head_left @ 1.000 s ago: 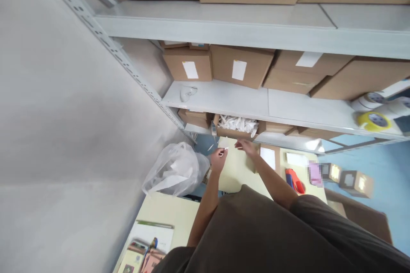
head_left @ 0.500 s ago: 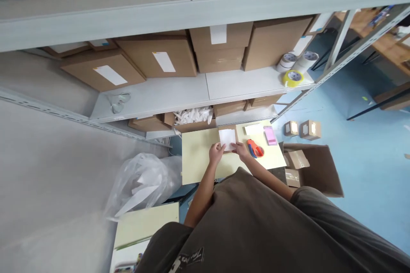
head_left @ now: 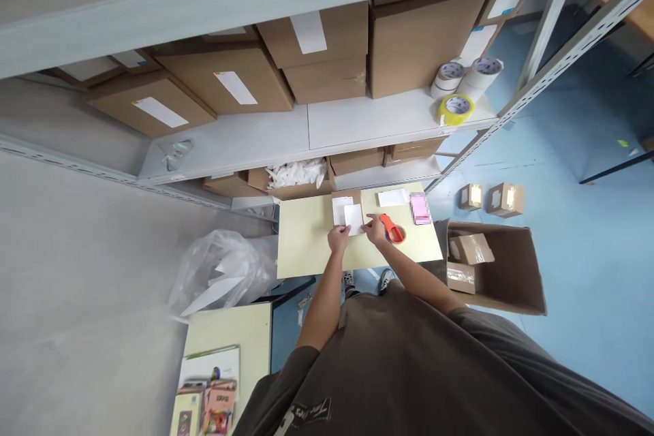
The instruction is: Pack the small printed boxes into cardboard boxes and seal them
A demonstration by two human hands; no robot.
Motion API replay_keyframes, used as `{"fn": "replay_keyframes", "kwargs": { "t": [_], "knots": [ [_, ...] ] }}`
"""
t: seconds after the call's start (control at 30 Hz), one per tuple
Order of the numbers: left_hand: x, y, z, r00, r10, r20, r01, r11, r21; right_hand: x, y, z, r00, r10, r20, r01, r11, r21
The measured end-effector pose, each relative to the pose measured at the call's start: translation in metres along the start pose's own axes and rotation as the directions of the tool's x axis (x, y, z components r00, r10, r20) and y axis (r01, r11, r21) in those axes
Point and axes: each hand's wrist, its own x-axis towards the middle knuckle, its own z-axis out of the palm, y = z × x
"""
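Near the middle of the bench's far edge, the person's left hand [head_left: 338, 240] sits half-curled at the lower corner of a white paper sheet [head_left: 353, 219], whose long axis runs from the person toward the shelf, tipped slightly. That sheet overlaps a second white sheet [head_left: 342, 211] on brown cardboard [head_left: 352, 195]. The right hand [head_left: 375, 230], fingers partly bent, touches the first sheet's right edge, though neither hand's hold can be told for certain, and sits just beside an orange tape dispenser [head_left: 392, 230], with a blurred pink pack [head_left: 420, 208] toward the right edge of the pale yellow bench [head_left: 306, 238].
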Motion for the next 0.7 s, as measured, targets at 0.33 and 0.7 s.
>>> {"fn": "replay_keyframes", "kwargs": {
  "t": [0.33,0.7],
  "knots": [
    [0.014,0.002,0.011,0.999,-0.041,0.028,0.036,0.986,0.162,0.008,0.002,0.012,0.997,0.036,-0.069,-0.043,0.995,-0.095],
    [0.022,0.006,0.01,0.998,-0.034,0.05,0.018,0.956,0.294,0.013,-0.006,0.02,0.994,0.079,-0.075,-0.093,0.974,-0.208]
  ]
}}
